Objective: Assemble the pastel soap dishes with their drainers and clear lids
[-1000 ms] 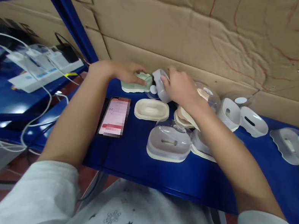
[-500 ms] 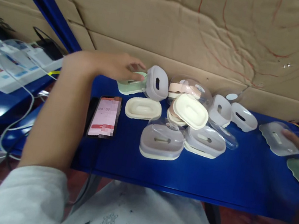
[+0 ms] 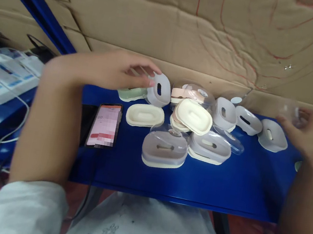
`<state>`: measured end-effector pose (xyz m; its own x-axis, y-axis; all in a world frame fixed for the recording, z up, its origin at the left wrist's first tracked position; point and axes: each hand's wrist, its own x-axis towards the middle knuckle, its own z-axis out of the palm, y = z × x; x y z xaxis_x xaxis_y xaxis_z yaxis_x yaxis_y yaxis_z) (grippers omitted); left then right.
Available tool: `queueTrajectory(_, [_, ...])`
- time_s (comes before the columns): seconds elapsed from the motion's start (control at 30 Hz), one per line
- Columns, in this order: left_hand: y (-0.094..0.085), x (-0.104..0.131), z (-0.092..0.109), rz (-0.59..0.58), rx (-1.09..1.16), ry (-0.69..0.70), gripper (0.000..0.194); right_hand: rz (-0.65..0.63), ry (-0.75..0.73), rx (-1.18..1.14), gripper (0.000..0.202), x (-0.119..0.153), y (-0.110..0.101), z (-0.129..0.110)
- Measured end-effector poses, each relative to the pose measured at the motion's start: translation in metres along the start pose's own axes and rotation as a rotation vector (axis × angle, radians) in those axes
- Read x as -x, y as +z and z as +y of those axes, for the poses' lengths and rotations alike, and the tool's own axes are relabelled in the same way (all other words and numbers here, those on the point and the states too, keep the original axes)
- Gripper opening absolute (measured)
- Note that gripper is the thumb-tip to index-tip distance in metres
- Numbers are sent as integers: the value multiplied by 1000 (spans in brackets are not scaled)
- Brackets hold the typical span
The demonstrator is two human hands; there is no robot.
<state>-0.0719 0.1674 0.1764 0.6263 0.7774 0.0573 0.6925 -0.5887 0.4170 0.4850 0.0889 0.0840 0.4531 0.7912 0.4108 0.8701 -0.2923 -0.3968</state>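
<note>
My left hand (image 3: 125,72) is over the back left of the blue table, fingers apart and holding nothing. Its fingertips are close to a grey oval box (image 3: 161,90) with a slot, tipped on its side; I cannot tell if they touch it. Partly under that hand is a pale green piece (image 3: 131,94). At the right, my right hand (image 3: 308,129) grips a clear plastic lid (image 3: 291,112), blurred and raised above the table. Left of this hand lies a grey slotted box (image 3: 273,136).
Cream oval trays (image 3: 145,115), more grey boxes (image 3: 164,150) and peach pieces (image 3: 189,94) crowd the middle. A phone (image 3: 104,126) lies at left. Beyond it are a white power strip (image 3: 7,80) and cables. A cardboard wall (image 3: 150,15) stands behind.
My right hand has lifted the clear lid off the grey box at right. My left hand has moved off the green piece toward the tipped grey box. The view has shifted slightly.
</note>
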Motion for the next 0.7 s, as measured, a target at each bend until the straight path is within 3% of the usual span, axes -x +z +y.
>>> queueTrajectory(0.13, [12, -13, -13, -56, -8, 63, 58, -299, -467, -195, 88, 9, 26, -70])
queueTrajectory(0.2, [15, -16, -18, -74, -28, 37, 59, -315, -662, -193, 81, 9, 41, -95])
queueTrajectory(0.27, [17, -17, -20, -91, -39, -1, 59, -269, -718, -130, 78, 6, 50, -104])
queueTrajectory(0.37, [18, -17, -19, -115, -50, -49, 60, -218, -532, 31, 67, -1, 47, -83])
queueTrajectory(0.57, [23, -23, -19, -147, -74, -76, 59, -329, -40, 393, 56, -13, 33, 7])
queueTrajectory(0.7, [27, -28, -29, -168, -66, -109, 64, -426, 70, 512, 60, -21, 41, 36])
